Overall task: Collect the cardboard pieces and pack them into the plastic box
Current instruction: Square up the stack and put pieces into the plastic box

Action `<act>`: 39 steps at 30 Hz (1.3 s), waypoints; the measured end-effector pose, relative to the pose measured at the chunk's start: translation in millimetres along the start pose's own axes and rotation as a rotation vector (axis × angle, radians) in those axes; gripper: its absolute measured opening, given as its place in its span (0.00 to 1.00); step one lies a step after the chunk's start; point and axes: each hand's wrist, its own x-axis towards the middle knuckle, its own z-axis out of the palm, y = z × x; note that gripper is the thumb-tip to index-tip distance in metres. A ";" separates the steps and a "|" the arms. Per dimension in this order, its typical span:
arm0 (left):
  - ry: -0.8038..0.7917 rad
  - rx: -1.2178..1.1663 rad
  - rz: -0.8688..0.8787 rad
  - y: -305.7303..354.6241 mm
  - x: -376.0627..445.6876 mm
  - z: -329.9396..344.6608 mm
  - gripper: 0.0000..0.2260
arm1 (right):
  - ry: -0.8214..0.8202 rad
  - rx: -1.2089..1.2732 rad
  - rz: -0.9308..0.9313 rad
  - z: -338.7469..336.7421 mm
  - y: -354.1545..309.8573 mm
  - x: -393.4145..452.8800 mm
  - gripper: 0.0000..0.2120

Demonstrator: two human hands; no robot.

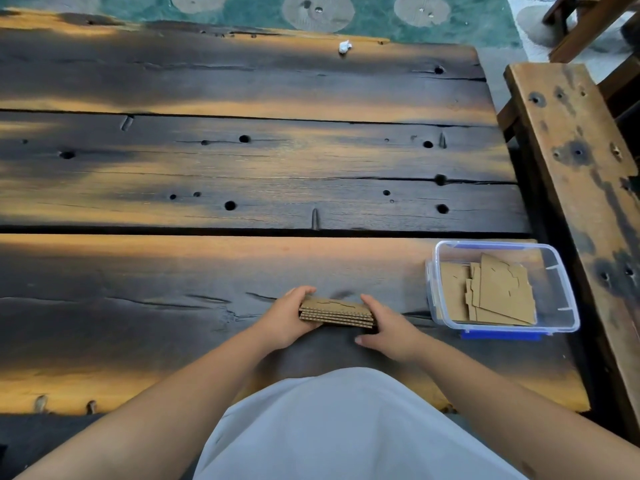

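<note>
Cardboard pieces, brown and corrugated, are held as a squared stack on the near plank of the dark wooden table, clamped between the left hand and the right hand, fingers curled round its ends. The stack is pinched only at the sides, so the middle sheets could probably slide out and scatter during the carry. To the right, the clear plastic box with blue clips stands open, several flat cardboard sheets overlapping inside it.
</note>
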 end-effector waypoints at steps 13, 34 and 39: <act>0.123 0.023 -0.011 10.7 7.6 -18.4 0.11 | 0.331 -0.064 -0.140 -13.9 -7.8 10.2 0.07; 0.005 -0.208 0.105 185.6 58.0 93.0 0.22 | 0.702 0.589 0.077 -113.6 95.4 -89.2 0.22; -0.030 -0.151 0.094 227.2 78.6 132.5 0.23 | 0.748 0.572 0.186 -147.2 141.8 -100.3 0.25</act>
